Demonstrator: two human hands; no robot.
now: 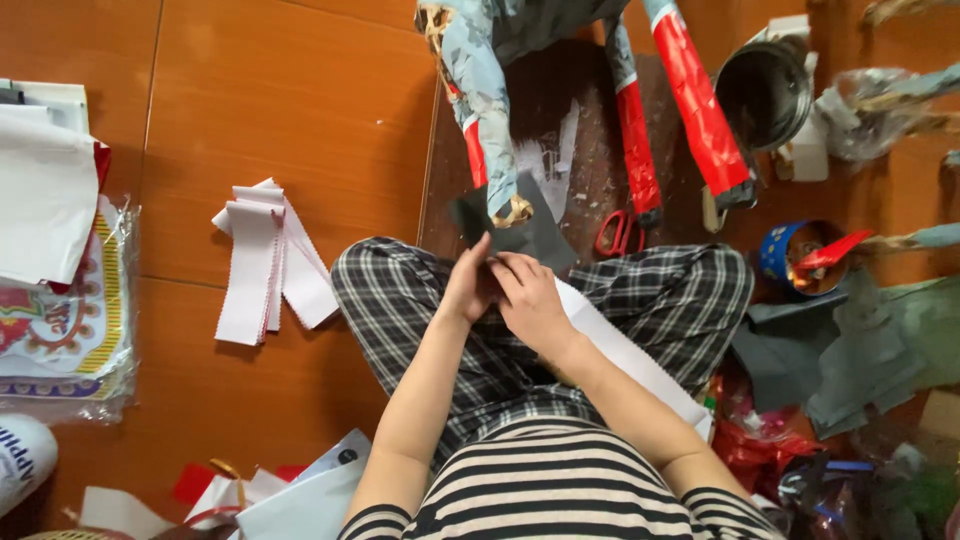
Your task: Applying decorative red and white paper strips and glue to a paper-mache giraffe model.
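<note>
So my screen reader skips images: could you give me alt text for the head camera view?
Seen from above, a seated person's left hand and right hand pinch a dark grey paper piece over plaid-trousered knees, beside a paper-wrapped figure's leg. White pinked strips, red scissors and a blue glue cup lie on the wood floor.

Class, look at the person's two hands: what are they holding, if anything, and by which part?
Both the left hand and right hand hold a dark grey paper sheet by its near edge; the exact grip is hidden.
</note>
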